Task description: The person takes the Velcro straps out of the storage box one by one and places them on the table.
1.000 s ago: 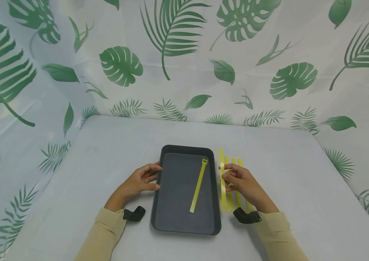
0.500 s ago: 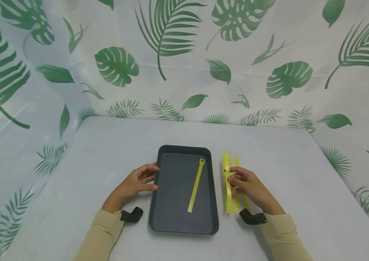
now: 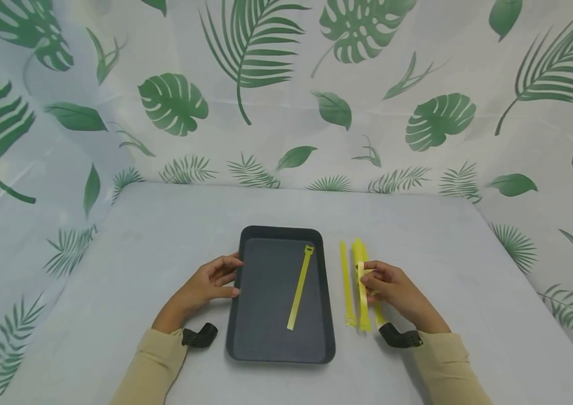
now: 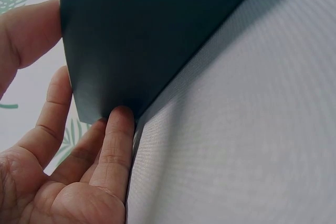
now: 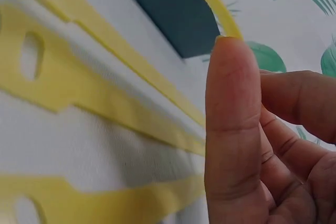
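My left hand point(image 3: 219, 281) rests at the left side of a dark grey rectangular tray point(image 3: 236, 323); in the left wrist view its fingertips touch the tray's wall point(image 4: 121, 35). Inside the tray a yellow strap point(image 3: 299, 292) with a slotted head lies slightly slanted. To the tray's right, my right hand point(image 3: 393, 287) pinches another yellow strap point(image 3: 362, 298) between thumb and fingers, over the other straps. The right wrist view shows the thumb point(image 5: 233, 129) with a bit of the held strap point(image 5: 212, 3) rising behind it. Most of that strap is hidden there.
On the white table, a yellow strap point(image 3: 346, 281) lies between the tray and my right hand. More straps lie partly hidden under that hand; the right wrist view shows several slotted heads, one point(image 5: 31, 59) close by. A leaf-printed cloth point(image 3: 276, 112) surrounds the table.
My right hand has moved right with its strap, from beside the tray to over the other straps, uncovering one on the left. The left hand stays at the tray. The head view has shifted slightly.
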Demonstrator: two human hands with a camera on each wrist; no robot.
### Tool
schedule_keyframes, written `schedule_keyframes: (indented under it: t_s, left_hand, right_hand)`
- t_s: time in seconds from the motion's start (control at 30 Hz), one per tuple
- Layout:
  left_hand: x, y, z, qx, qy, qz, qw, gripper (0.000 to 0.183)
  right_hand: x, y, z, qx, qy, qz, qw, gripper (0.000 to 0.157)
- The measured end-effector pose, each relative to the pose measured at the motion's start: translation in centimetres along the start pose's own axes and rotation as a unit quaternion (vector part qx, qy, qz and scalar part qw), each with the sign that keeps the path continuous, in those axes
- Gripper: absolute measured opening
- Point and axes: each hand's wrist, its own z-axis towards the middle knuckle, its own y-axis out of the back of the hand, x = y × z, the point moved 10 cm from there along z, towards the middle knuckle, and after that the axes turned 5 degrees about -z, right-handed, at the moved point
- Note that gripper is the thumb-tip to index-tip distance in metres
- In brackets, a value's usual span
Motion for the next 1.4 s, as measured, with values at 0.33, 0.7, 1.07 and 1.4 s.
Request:
schedule_keyframes:
  t_s: [0.33,0.7,1.07,1.4]
  left_hand:
    - [-0.1,0.1,-0.3,-0.007,0.004,-0.004,1.0,0.07]
    - [-0.2,0.2,-0.5,-0.01,0.003,0.004,0.9999,0.07]
    - [-0.2,0.1,-0.4,-0.003,-0.008,0.002,1.0,0.069]
    - [-0.1,-0.2,-0.1,0.0,-0.009,0.001,1.0,0.068]
  right_hand:
    - [-1.0,1.6,-0.2,0.0,-0.015,-0.013,1.0,0.051]
    - [-2.0,3.0,-0.3,0.017,-0.043,-0.021,0.999,0.056]
    - [-3.2,5.3,0.0,0.007,-0.075,-0.054,0.996,0.054]
    - [-3.0,6.0,0.0,-0.017,-0.082,-0.116,0.99,0.055]
